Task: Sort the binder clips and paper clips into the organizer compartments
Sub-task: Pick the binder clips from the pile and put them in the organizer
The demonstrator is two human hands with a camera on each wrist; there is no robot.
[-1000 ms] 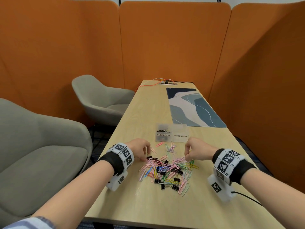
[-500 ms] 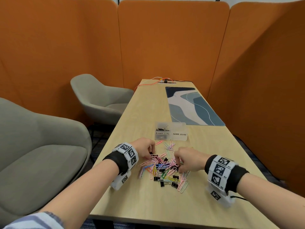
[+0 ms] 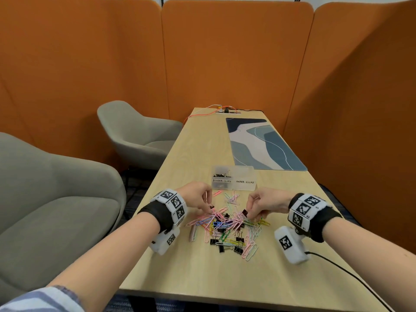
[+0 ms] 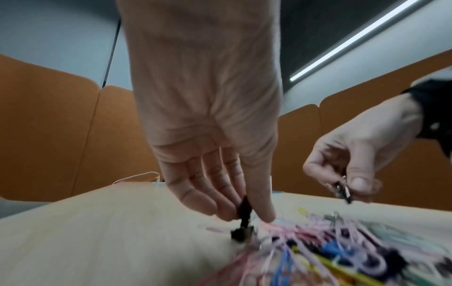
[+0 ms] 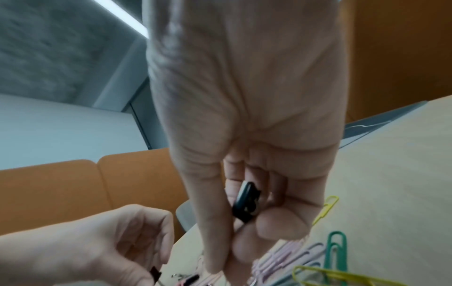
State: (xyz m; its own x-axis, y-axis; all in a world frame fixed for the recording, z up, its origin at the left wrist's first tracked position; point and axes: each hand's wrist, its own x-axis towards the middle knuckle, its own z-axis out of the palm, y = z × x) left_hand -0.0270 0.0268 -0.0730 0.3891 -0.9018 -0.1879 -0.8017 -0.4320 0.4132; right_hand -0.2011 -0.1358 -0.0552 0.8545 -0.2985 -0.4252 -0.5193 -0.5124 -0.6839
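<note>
A mixed pile of coloured paper clips and black binder clips lies on the table in front of me. Behind it stands the clear organizer; its left compartment, labelled binder clips, holds several black binder clips, and the right one, labelled paper clips, looks empty. At the pile's left edge my left hand pinches a black binder clip just above the table. My right hand hovers over the pile's right side, fingers curled round another black binder clip.
The wooden table runs away from me, with a blue patterned mat behind the organizer and cables at the far end. Grey armchairs stand to the left. Orange partition walls enclose the space. A black cable trails from my right wrist.
My right hand dipped into the pile's middle, then drew back right and up holding a black binder clip. My left hand slid toward the pile's left edge and pinched a binder clip.
</note>
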